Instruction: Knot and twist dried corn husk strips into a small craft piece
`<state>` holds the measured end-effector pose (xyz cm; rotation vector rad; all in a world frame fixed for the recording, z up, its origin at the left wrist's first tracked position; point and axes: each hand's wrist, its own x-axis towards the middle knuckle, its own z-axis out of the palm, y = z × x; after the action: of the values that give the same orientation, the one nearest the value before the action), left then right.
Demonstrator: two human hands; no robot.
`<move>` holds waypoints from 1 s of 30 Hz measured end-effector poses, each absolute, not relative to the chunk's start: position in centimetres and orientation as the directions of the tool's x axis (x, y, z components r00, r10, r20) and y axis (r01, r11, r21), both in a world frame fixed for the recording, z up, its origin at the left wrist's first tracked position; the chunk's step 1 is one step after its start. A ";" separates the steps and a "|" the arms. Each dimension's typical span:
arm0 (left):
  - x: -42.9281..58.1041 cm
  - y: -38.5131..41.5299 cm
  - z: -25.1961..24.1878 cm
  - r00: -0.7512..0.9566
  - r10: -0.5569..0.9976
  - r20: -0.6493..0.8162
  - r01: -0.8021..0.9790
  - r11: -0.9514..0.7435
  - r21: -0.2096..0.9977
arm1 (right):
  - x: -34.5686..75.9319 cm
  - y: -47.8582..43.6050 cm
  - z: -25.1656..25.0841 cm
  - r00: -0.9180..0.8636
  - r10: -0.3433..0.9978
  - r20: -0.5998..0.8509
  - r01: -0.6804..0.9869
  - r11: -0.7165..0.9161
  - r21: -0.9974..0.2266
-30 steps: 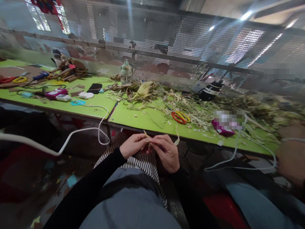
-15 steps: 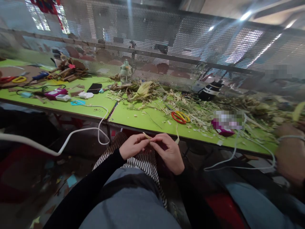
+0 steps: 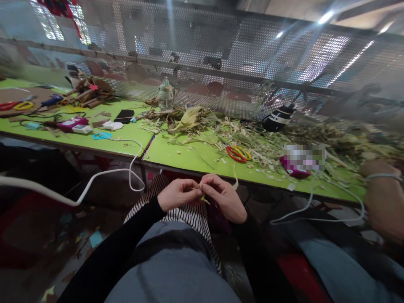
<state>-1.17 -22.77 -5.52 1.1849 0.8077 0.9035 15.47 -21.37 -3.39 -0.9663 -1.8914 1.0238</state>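
Note:
My left hand (image 3: 177, 194) and my right hand (image 3: 224, 198) meet over my lap, fingertips touching. Both are closed in a pinch on a thin, pale yellow-green strip of corn husk (image 3: 205, 201), mostly hidden by the fingers; a short end sticks out below them. Another pale husk strip (image 3: 235, 180) hangs over the table's edge, just beyond my right hand. On the tabletop ahead lie scissors (image 3: 237, 154) with red and yellow handles, close to a scatter of husk shreds (image 3: 252, 147). A larger yellow husk (image 3: 189, 118) rests behind them.
A light green bottle (image 3: 166, 94) and a black bottle (image 3: 279, 118) stand at the back of the green table (image 3: 170, 156), before a perforated metal screen. White cables (image 3: 94, 176) loop off the front edge. At right a co-worker's forearm (image 3: 383, 198) reaches onto the table.
My fingers have shifted on the husk strip: its end pointed up at the upper left before, and now an end shows below my right fingertips. The co-worker's hand at right has moved slightly.

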 end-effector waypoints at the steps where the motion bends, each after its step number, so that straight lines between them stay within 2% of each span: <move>1: -1.2 -22.8 -5.4 0.419 0.906 -0.062 -0.154 0.138 0.978 | 15.6 -21.4 -3.5 -0.429 0.868 0.252 0.234 0.376 -0.897; 6: -1.3 -22.9 -5.0 0.398 0.916 -0.061 -0.140 0.126 0.982 | 15.9 -21.5 -3.9 -0.485 0.839 0.247 0.214 0.388 -0.897; 11: -1.1 -22.9 -5.2 0.349 0.936 -0.035 -0.090 0.071 0.993 | 15.8 -22.0 -3.8 -0.497 0.817 0.293 0.335 0.492 -0.803; 16: -1.3 -23.1 -5.4 0.316 0.947 0.059 0.086 -0.091 0.992 | 15.2 -22.4 -3.8 -0.459 0.799 0.388 0.437 0.584 -0.684; 23: -1.6 -23.8 -4.9 0.242 0.944 0.225 0.343 -0.301 0.890 | 14.7 -23.0 -3.8 -0.456 0.755 0.471 0.535 0.656 -0.533; 26: -1.7 -23.8 -4.9 0.207 0.951 0.229 0.336 -0.289 0.896 | 14.7 -23.2 -3.8 -0.456 0.756 0.470 0.546 0.655 -0.523; 30: -1.8 -23.6 -5.1 0.182 0.963 0.201 0.232 -0.240 0.943 | 15.0 -23.0 -3.6 -0.483 0.746 0.459 0.491 0.665 -0.563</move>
<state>-1.77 -23.63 -5.15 1.6357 1.1570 1.1202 15.05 -23.03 -3.57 -0.9504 -2.1787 0.4687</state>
